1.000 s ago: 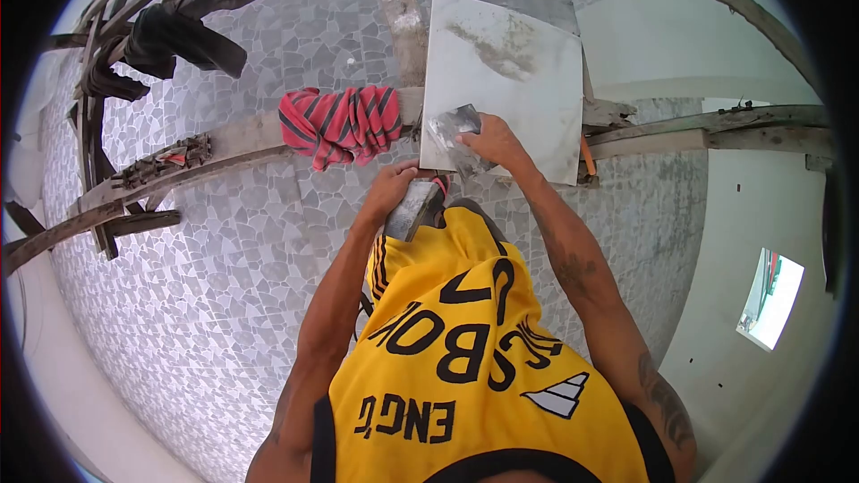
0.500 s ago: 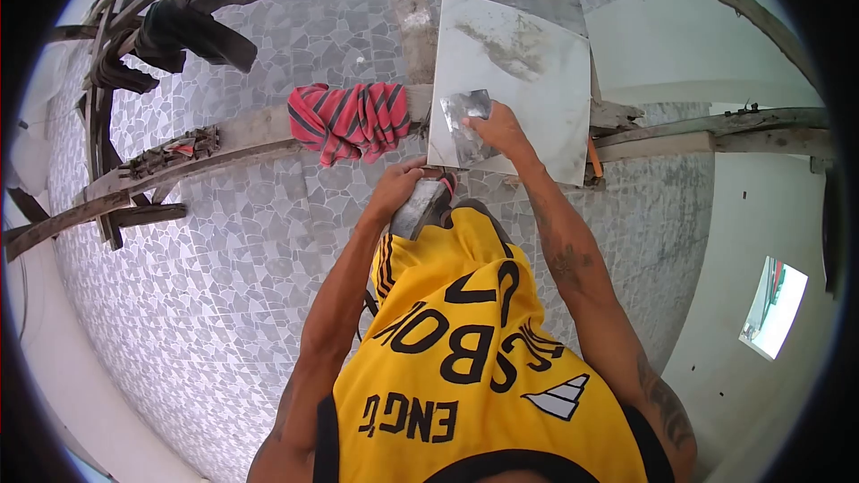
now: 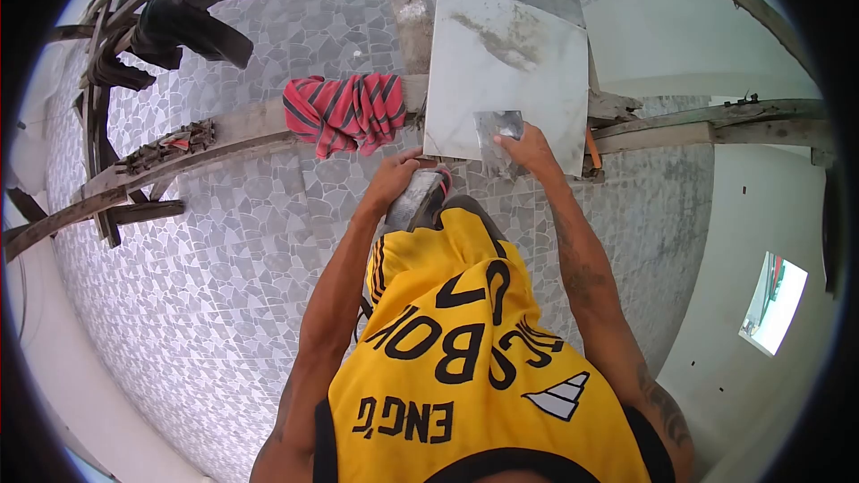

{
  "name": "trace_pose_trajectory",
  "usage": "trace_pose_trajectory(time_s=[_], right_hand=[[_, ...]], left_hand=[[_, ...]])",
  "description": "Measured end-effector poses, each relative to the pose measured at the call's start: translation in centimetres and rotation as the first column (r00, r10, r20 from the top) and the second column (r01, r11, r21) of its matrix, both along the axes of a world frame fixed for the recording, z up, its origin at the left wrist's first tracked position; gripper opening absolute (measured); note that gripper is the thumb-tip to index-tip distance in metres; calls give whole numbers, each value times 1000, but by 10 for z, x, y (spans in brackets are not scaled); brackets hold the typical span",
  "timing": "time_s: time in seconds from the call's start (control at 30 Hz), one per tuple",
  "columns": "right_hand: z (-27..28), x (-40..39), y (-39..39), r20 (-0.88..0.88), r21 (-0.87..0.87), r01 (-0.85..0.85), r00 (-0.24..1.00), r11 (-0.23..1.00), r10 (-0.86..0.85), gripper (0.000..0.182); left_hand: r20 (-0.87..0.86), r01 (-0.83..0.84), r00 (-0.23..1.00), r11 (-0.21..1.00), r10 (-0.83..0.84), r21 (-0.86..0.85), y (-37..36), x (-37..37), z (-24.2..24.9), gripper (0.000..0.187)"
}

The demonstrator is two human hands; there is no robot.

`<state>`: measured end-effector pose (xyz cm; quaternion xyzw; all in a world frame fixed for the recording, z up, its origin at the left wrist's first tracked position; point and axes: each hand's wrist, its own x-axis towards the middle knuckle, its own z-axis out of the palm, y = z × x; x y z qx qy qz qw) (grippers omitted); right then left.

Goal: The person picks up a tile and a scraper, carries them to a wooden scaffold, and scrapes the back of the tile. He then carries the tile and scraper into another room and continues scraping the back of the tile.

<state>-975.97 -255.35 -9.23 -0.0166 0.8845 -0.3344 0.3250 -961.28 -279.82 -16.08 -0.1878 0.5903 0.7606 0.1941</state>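
Note:
My right hand (image 3: 528,148) grips a thin rectangular metal scraper blade (image 3: 497,130), thumb on its upper face. The blade lies over the near edge of a white marbled tile (image 3: 461,72), its lower part reaching past that edge. A greyish-brown smear of paste (image 3: 501,43) covers part of the tile's far half. At the tile's near-left corner, my left hand (image 3: 394,181) is closed at the top of a grey, stained flat plate (image 3: 414,200). Its fingertips reach close to the tile's edge; what lies under them is hidden. A pink strap (image 3: 445,182) shows beside the plate.
A red-and-black striped cloth (image 3: 344,112) hangs over a wooden beam (image 3: 250,125) to the left. Dark clothing (image 3: 192,31) drapes on the timber frame further left. An orange-handled object (image 3: 593,150) sits by the tile's right edge. Grey stone-patterned flooring (image 3: 242,259) spreads below.
My right hand has drawn the scraper blade right and toward me, from the tile's near-left area to over its near edge. My left hand stays by the corner. The view has shifted slightly.

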Motion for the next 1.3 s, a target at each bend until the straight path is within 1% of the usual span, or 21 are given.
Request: trace_pose_trajectory(time_s=[0.1, 0.13, 0.23, 0.33, 0.43, 0.47, 0.57, 0.67, 0.77, 0.8, 0.83, 0.87, 0.9, 0.93, 1.0, 1.03, 1.07, 1.1, 1.17, 1.23, 1.3], right_hand=[[-28, 15, 18, -168, 7, 1, 986, 1000, 0, 50], [-36, 26, 2, -230, 62, -20, 973, 998, 34, 50], [-47, 59, -50, -569, 128, -86, 809, 988, 144, 49], [-32, 44, -15, -332, -71, 0, 943, 997, -24, 50], [-32, 25, 45, -91, -108, 117, 988, 987, -127, 51], [-41, 32, 44, -248, -148, 89, 961, 985, -124, 52], [-31, 52, -11, -340, -52, 23, 940, 998, -39, 49], [-26, 52, -36, -313, -14, -45, 949, 999, 38, 49], [-19, 45, 11, -363, -200, -45, 931, 979, -32, 53], [-26, 44, 28, -243, -217, 5, 968, 976, -59, 58], [-34, 53, 28, -290, -195, -3, 955, 981, -54, 59], [-41, 65, 27, -337, -166, -8, 940, 986, -50, 60], [-51, 67, 19, -400, -144, -15, 915, 989, -44, 61], [-56, 75, -2, -542, -182, -83, 840, 980, -29, 61], [-43, 84, -21, -416, -199, -81, 909, 977, -10, 61], [-33, 79, -32, -363, -215, -81, 932, 973, -2, 60], [-45, 77, -27, -645, -170, -70, 762, 983, -57, 56], [-44, 74, -9, -484, -216, -24, 871, 976, -85, 56], [-36, 54, 21, -136, -283, 60, 985, 957, -102, 56], [-20, 66, 11, -158, -224, 72, 981, 972, -109, 60], [-30, 69, -34, -241, -156, 32, 968, 987, -69, 61]], left_hand=[[9, -17, 1000, 999, 17, 28, 5, -2, 8, 46], [25, -30, 999, 998, 29, 49, 6, -3, 12, 46], [92, 1, 996, 998, -7, 66, 6, -3, 17, 46], [24, 56, 998, 995, -55, -79, 4, -3, 5, 47], [-52, 48, 997, 983, -58, -175, 8, -3, -2, 46], [-37, 37, 998, 989, -43, -143, 11, 1, -2, 47], [10, 1, 1000, 999, 0, -54, 17, -3, 13, 48], [85, -31, 996, 999, 32, -15, 21, -2, 30, 46], [44, -28, 998, 992, 33, -120, 20, -6, 29, 45], [2, -1, 1000, 984, 2, -179, 19, -7, 23, 47], [-28, 28, 999, 973, -35, -229, 21, -4, 20, 49], [52, 77, 996, 981, -69, -176, 18, -5, 18, 48], [55, 71, 996, 985, -63, -158, 20, -8, 23, 48], [54, 66, 997, 987, -58, -146, 20, -11, 30, 48], [105, 82, 992, 994, -74, -72, 17, -7, 34, 47], [61, 96, 994, 987, -89, -127, 11, -12, 33, 47], [23, 113, 994, 978, -111, -174, 9, -12, 30, 47], [-9, 127, 991, 969, -132, -210, 9, -8, 24, 47], [-43, 150, 985, 959, -165, -242, -1, -15, 6, 48], [32, 229, 973, 953, -228, -198, -4, -9, 15, 47], [-25, 225, 969, 923, -245, -313, -10, -9, 18, 43]])
